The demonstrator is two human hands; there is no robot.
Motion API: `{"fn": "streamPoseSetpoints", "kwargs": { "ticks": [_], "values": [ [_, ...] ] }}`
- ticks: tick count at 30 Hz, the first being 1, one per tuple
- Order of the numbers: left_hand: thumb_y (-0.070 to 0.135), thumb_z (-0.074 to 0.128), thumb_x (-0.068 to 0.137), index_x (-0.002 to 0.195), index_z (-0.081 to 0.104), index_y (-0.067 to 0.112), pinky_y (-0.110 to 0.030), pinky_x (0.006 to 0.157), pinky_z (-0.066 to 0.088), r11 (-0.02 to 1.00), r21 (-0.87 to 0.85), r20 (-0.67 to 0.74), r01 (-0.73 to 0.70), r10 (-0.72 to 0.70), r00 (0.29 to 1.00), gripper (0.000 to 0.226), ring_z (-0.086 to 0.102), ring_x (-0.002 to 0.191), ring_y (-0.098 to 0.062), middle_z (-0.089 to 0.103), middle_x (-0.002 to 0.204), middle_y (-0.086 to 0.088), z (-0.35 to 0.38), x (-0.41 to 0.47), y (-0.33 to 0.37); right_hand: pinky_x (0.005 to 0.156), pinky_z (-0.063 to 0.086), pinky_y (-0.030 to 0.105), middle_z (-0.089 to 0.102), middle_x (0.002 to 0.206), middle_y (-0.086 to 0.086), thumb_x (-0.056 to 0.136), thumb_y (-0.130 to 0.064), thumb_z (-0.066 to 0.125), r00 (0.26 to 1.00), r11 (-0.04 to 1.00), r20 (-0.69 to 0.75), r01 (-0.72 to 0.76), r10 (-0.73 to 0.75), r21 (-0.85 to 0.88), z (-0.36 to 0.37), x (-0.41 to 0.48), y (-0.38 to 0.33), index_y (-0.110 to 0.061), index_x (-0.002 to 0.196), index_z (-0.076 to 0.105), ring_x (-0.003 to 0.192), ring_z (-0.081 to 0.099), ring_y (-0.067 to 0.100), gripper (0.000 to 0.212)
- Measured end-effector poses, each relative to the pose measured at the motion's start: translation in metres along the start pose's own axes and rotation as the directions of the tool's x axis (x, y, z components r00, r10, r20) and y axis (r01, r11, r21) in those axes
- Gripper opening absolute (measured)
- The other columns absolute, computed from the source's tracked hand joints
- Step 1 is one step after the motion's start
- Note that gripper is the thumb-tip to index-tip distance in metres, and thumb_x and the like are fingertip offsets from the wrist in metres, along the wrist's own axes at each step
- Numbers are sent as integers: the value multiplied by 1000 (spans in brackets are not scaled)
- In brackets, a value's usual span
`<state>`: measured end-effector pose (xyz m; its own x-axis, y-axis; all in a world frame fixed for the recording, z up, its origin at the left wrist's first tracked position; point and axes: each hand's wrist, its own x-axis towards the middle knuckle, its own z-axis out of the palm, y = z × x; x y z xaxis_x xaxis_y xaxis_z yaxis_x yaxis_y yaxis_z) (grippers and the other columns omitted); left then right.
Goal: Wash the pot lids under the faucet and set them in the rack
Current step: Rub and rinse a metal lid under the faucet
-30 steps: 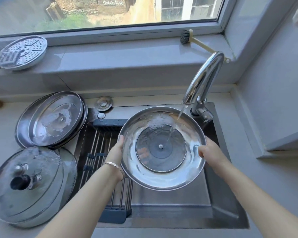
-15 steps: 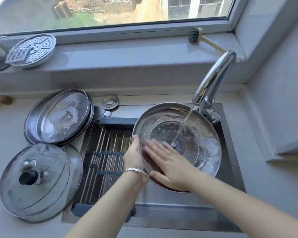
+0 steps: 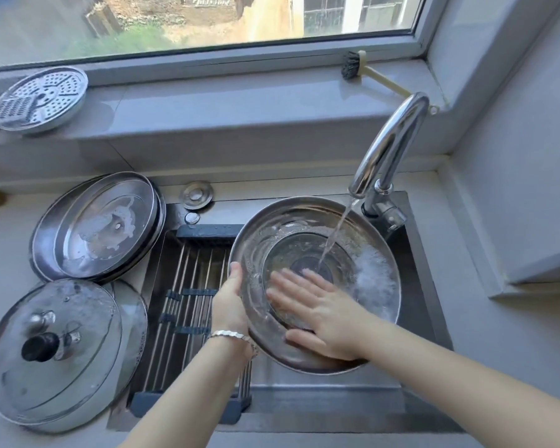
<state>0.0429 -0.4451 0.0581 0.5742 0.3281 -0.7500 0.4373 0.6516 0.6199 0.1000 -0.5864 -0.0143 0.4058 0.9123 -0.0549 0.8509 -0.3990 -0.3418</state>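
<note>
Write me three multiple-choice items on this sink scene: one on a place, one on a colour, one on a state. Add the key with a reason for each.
1. Where does the dish brush lie?
A. in the sink
B. on the window sill
C. on the rack

2. What colour is the knob of the glass lid?
A. red
B. white
C. black

3. What is the faucet doing?
A. running onto the held lid
B. shut off
C. dripping onto the counter

Key: 1 B, it rests on the sill below the window frame. 2 C, it shows black against the clear glass. 3 A, a stream falls from the spout into the lid the left hand grips.
</note>
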Motion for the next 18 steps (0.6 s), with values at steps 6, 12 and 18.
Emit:
{"fn": "streamPoseSetpoints", "kwargs": {
  "ticks": [6, 12, 18],
  "values": [
    [53, 47, 88, 107, 64, 13, -50, 95, 47, 989, 124, -70, -83, 93, 993, 48, 66, 97, -33, 69, 105, -15, -1, 6, -6, 115, -19, 34, -32, 144, -5, 69, -69, -11, 917, 909, -45, -385, 396, 159, -12, 31, -1, -17, 139, -22, 134, -33, 9, 88],
    [33, 58, 87, 90, 63, 16, -38, 91, 48, 947, 262, -55, -183, 204, 977, 17, 63, 96, -23, 67, 103, -13, 4, 11, 7, 116, -14, 25, -10, 153, -9, 92, -50, 23, 994, 978, -94, -42, 62, 203, 2, 28, -21, -20, 145, -6, 141, -16, 5, 68],
    [4, 40, 85, 86, 45, 8, -33, 69, 41, 152, 958, 145, -243, 476, 867, 7, 54, 78, -33, 57, 82, -11, 30, -1, 21, 110, -3, 16, 21, 155, -5, 78, -64, 1, 926, 853, 41, -361, 374, 377, 13, -11, -15, -18, 147, 26, 145, 7, 7, 86]
  ]
}}
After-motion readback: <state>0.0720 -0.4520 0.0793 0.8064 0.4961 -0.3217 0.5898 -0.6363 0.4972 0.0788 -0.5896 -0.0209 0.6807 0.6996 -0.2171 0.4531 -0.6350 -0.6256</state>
